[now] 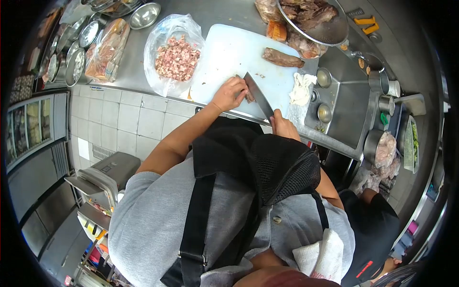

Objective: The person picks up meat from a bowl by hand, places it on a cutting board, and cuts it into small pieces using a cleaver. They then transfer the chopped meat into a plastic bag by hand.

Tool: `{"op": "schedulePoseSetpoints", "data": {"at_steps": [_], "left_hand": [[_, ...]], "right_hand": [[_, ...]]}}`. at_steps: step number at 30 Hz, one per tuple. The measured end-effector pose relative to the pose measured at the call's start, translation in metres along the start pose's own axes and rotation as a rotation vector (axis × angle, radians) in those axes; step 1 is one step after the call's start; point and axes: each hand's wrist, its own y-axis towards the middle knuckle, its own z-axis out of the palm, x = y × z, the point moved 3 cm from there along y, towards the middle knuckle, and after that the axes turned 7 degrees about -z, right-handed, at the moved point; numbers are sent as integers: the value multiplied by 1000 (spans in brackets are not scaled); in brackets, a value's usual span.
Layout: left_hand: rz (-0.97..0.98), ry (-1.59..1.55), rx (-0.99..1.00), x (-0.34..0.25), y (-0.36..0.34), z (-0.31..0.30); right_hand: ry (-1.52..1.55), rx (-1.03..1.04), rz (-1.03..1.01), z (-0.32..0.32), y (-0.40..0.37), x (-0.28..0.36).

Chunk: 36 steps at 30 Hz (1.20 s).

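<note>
Near the front edge of a white cutting board (pixel 224 52), my left hand (pixel 231 94) has its fingers curled down on a small piece of meat (pixel 249 97). My right hand (pixel 284 125) grips the handle of a broad-bladed kitchen knife (pixel 258 95). Its blade lies slantwise across the board, close beside my left fingertips and the meat. A longer brown piece of meat (pixel 283 58) rests at the board's far right. Left of the board, a clear plastic bag (pixel 152 57) stands open with diced pink meat (pixel 177 58) in it.
A crumpled white cloth (pixel 302 89) lies between the board and the steel sink (pixel 351 95). A large bowl (pixel 342 36) of dark meat stands at the back right. Metal bowls (pixel 145 16) and a bagged food package (pixel 109 50) are at the left. Another person (pixel 368 229) is close by on the right.
</note>
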Motion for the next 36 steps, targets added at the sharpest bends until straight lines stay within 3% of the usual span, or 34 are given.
{"op": "schedulePoseSetpoints", "data": {"at_steps": [6,14,17,24,26,36], "left_hand": [[-15,23,-6,2,1,0],[-28,30,-1,1,2,-1],[-27,28,-2,-1,-3,0],[-72,-32,-46,-3,-3,-3],[-72,-21,-34,-2,-3,-3],[-19,37,-53,-3,-2,-3]], "right_hand": [[51,-113,-115,37,62,0],[67,-47,-60,42,35,-14],[65,-147,-131,56,59,-10],[63,-134,-173,19,49,-6],[48,-133,-107,8,34,-3],[10,-58,-100,5,14,-3]]}}
